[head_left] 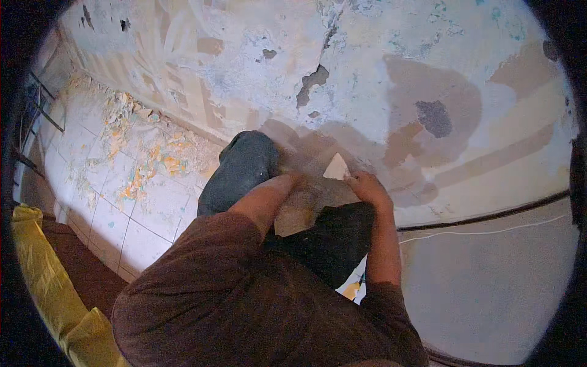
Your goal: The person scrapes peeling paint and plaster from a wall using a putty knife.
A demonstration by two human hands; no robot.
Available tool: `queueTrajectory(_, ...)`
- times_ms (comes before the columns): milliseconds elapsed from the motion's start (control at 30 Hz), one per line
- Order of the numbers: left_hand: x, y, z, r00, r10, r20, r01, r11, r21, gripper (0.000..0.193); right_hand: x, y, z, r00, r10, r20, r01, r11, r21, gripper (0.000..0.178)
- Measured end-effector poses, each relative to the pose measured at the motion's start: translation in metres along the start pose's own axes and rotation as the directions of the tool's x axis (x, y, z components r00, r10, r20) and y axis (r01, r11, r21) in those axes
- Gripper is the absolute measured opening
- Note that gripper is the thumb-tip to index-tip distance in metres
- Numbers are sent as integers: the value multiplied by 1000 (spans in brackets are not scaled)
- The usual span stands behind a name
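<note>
Two hands down low at the wall (257, 92), and it's the right hand (367, 187) gripping a pale triangular blade (335, 167), two o'clock from centre! The left hand (296, 181), blurred near the middle: can't tell whether it's grasping anything. Looks like smoothing filler over the brown patch (299, 139) just above, at twelve. Next, I'd judge, calls for a flat, steady stroke; that gap (313, 85) higher at twelve stands unfilled.

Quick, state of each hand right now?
Left hand: blurred; open or closed cannot be told.
Right hand: closed, apparently holding a pale triangular piece.
</note>
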State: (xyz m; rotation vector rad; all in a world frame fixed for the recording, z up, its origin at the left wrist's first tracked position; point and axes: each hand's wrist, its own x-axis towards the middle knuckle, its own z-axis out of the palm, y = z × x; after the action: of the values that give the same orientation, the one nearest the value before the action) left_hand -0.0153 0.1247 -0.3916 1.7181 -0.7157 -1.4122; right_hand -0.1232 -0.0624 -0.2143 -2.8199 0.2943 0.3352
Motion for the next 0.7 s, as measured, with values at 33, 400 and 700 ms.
queueTrajectory(33,-1,-6,-1,1000,-13,-14,13,1000,-18,61,-5,-1,6,1000,-7,-16,7,1000,7,43)
queueTrajectory(400,-1,-11,4,995,-71,69,60,987,146,53,-35,34,79,954,-74,-290,199,880,431,33)
queueTrajectory(700,-54,69,-32,450,759,-470,-60,550,833,66,-44,8,66,860,102,-500,170,867,468,27)
